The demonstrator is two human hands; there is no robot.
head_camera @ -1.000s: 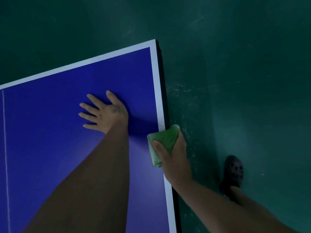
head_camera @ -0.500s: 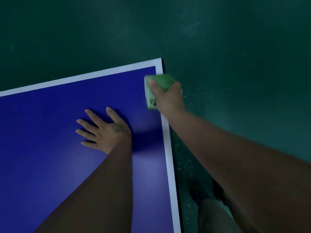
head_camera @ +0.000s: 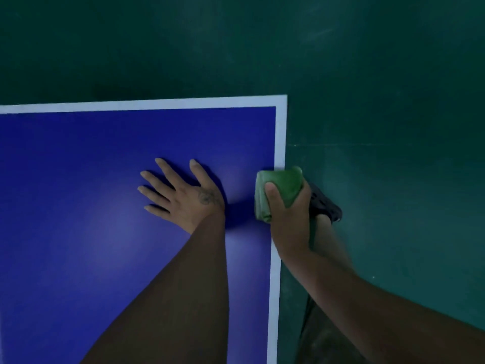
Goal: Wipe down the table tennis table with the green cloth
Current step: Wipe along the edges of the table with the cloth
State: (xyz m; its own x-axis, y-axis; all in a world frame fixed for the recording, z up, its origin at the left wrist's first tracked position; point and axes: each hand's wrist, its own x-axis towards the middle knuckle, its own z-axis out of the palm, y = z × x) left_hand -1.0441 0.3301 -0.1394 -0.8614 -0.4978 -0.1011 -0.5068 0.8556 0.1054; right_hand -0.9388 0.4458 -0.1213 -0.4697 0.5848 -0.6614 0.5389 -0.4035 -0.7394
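Firmly, right hand point(head_camera: 288, 224) grips green cloth point(head_camera: 284, 183) on the table point(head_camera: 280, 132) edge.

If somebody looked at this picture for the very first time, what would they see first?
Probably the big bright blue table tennis table with its white edge, filling the left side against the dark green floor. Next comes the green cloth, gripped by the right hand over the table's right edge. The left hand lies flat on the blue top beside it, fingers spread.
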